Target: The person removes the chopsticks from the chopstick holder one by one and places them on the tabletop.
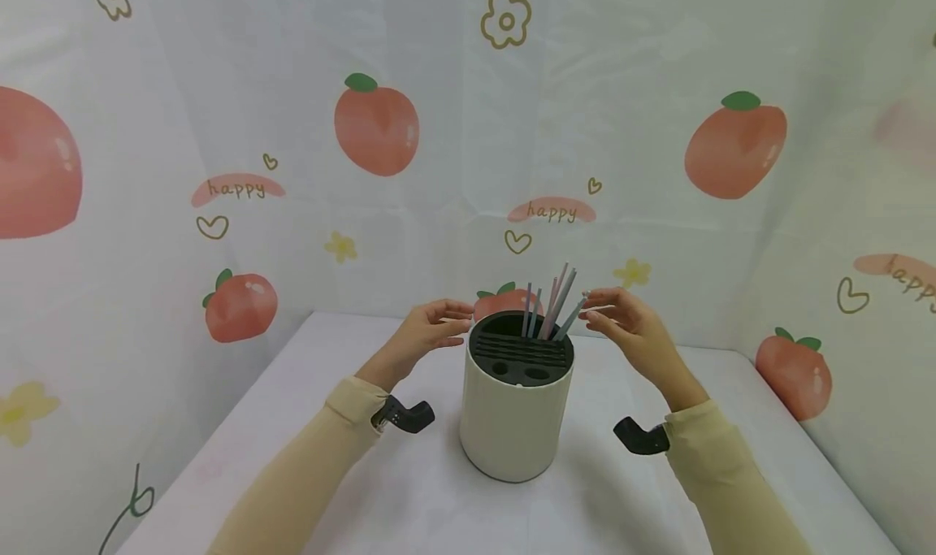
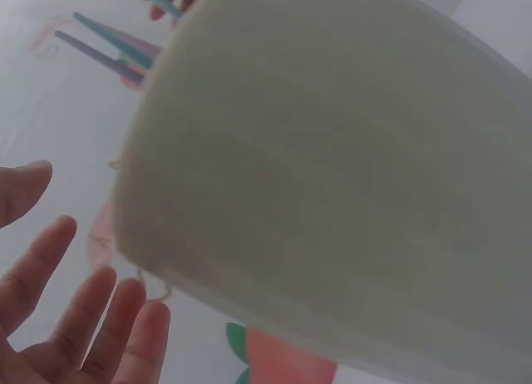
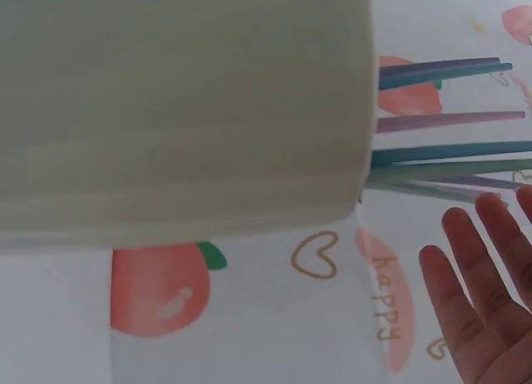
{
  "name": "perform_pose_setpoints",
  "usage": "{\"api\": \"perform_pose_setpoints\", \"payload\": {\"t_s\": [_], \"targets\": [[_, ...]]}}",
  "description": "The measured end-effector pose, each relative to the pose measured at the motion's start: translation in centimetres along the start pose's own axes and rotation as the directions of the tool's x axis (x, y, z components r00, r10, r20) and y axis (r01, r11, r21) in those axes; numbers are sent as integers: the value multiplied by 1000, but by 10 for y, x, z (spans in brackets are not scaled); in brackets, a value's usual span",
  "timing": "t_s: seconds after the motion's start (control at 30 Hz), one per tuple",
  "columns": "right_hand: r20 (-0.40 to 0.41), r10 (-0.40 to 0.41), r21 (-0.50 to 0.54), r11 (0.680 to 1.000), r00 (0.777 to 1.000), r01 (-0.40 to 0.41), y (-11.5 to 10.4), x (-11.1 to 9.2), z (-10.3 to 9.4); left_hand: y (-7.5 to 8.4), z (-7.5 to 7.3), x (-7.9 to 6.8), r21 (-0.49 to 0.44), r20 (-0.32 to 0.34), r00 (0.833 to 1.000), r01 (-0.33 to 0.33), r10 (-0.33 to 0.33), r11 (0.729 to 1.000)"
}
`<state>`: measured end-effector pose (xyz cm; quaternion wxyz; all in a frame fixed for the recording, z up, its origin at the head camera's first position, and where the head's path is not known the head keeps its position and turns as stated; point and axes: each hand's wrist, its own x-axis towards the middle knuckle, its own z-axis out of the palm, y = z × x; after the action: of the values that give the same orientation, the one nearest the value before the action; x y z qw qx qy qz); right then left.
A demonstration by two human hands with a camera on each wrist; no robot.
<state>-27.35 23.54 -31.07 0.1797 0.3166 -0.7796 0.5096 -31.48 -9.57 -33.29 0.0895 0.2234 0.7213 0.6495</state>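
Observation:
A cream, round utensil holder (image 1: 514, 433) with a black slotted and holed top (image 1: 521, 352) stands upright on the table. Several pastel chopsticks (image 1: 561, 301) in purple, pink, blue and green lean out of its back right opening. My left hand (image 1: 426, 331) is at the holder's left rim, fingers spread and holding nothing; the left wrist view shows its fingertips (image 2: 100, 288) beside the cream wall. On the other side, my right hand (image 1: 627, 327) has its loosely bent fingers right by the tip of the rightmost chopstick. Extended fingers (image 3: 474, 268) appear beside the chopstick ends in the right wrist view.
A white cloth covers the table (image 1: 351, 506). Behind and on both sides hangs a white curtain (image 1: 614, 67) printed with peaches, hearts and flowers. Black wrist mounts (image 1: 411, 417) stick out from both cream sleeves, near the holder's sides.

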Motion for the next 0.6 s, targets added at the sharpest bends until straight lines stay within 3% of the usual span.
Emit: {"api": "perform_pose_setpoints", "payload": {"t_s": [0.17,0.6], "targets": [[-18,-38,184,982,999,41,6,4,10,-11,6,-1,1,-8,1000,26,-26,1000],[-27,-23,227,974,999,29,10,5,18,-19,15,-2,-28,-53,993,106,-107,994]]}}
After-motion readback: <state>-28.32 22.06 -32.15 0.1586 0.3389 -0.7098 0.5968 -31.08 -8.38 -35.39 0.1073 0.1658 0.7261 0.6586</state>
